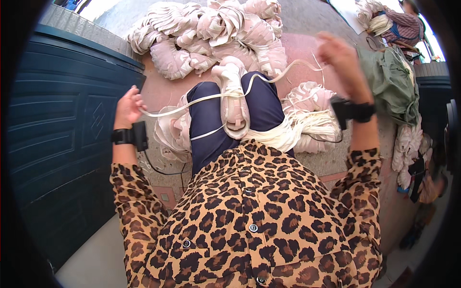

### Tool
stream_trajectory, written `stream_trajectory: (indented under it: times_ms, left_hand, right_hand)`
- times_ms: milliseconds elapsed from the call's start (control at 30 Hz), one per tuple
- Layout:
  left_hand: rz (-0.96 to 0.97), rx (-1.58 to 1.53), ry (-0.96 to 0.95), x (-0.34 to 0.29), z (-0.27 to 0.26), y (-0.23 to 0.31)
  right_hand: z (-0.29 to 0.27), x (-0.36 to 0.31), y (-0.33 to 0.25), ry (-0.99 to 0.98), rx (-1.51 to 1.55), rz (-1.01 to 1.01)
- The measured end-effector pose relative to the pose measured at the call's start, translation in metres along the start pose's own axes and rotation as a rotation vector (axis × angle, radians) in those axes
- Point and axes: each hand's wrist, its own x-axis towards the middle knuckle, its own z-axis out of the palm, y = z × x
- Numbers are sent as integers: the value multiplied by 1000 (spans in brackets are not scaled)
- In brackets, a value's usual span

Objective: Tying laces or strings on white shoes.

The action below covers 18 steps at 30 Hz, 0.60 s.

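Observation:
A pale pink and white shoe (235, 108) rests toe toward me between my knees, on dark blue trousers. Pinched in the fingers of my left hand (128, 107), at the left, is a flat cream shoelace (194, 101). That lace crosses over the shoe and rises in a loose curve toward the right. My right hand (342, 62) is raised at the upper right, smeared by motion; the lace's far part hangs beside its fingers, and whether they grip it is unclear. Another length of lace (207, 133) lies over my left thigh. A bundle of cream laces (273, 138) is draped across my right thigh.
A large heap of strung pink and white shoe parts (211, 36) lies ahead on the floor. Smaller bunches (170, 129) sit beside both knees. A dark blue panelled door (62, 115) stands left. Green cloth (391, 81) is at the right, with another person (403, 26) beyond.

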Motion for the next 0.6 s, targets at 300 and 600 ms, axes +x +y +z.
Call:
stream_trajectory:
  times_ms: [300, 600]
  left_hand:
    - [353, 943, -166, 8, 136, -156]
    - [682, 1480, 12, -17, 169, -163]
  right_hand:
    - [172, -45, 127, -72, -694, -56]
    - [184, -40, 116, -138, -983, -64]
